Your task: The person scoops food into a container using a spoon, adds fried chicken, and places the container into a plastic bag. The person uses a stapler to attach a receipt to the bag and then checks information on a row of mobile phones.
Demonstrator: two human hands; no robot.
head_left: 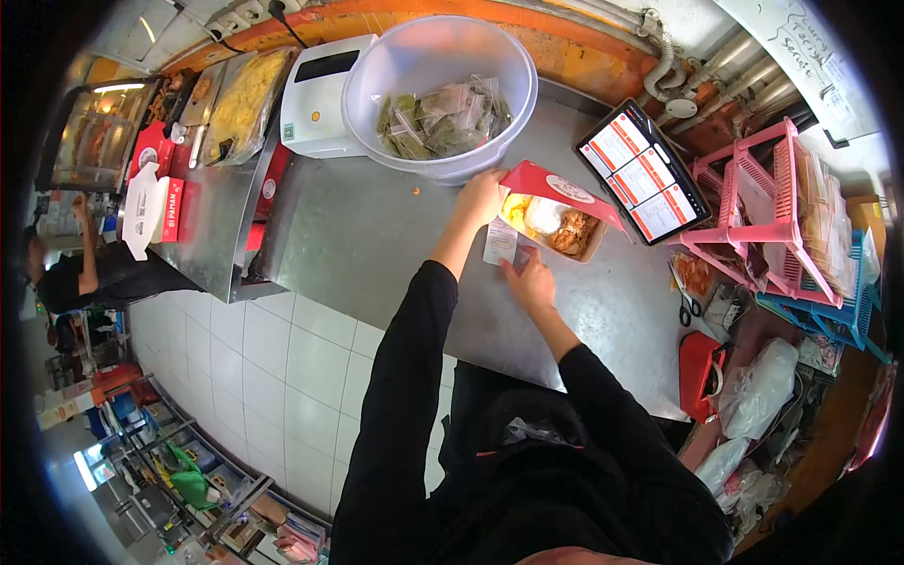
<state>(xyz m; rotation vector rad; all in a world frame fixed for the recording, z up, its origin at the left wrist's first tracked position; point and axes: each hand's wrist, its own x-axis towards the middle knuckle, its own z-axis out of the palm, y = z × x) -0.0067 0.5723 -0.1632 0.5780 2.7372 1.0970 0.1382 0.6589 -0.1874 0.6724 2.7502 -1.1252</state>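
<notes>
A red and white cardboard meal box (565, 193) stands on the steel counter with its lid raised. Inside it are white rice (543, 216), brown pieces of food that look like fried chicken (571, 233) and something yellow at the left end. My left hand (482, 198) is closed on the box's left side by the lid, its fingertips partly hidden. Close to the box's near edge, my right hand (530, 281) has thumb and forefinger apart. Its thumb is beside a white paper receipt (500, 243), which lies partly under the box; whether they touch I cannot tell.
Behind stands a clear plastic tub (443, 160) of small bagged greens, beside a white printer-like machine (320, 94). A tablet (645, 172) leans back right, near pink racks (753, 207). Scissors (687, 299) and a red case (700, 377) lie right. Another person (104, 273) is far left.
</notes>
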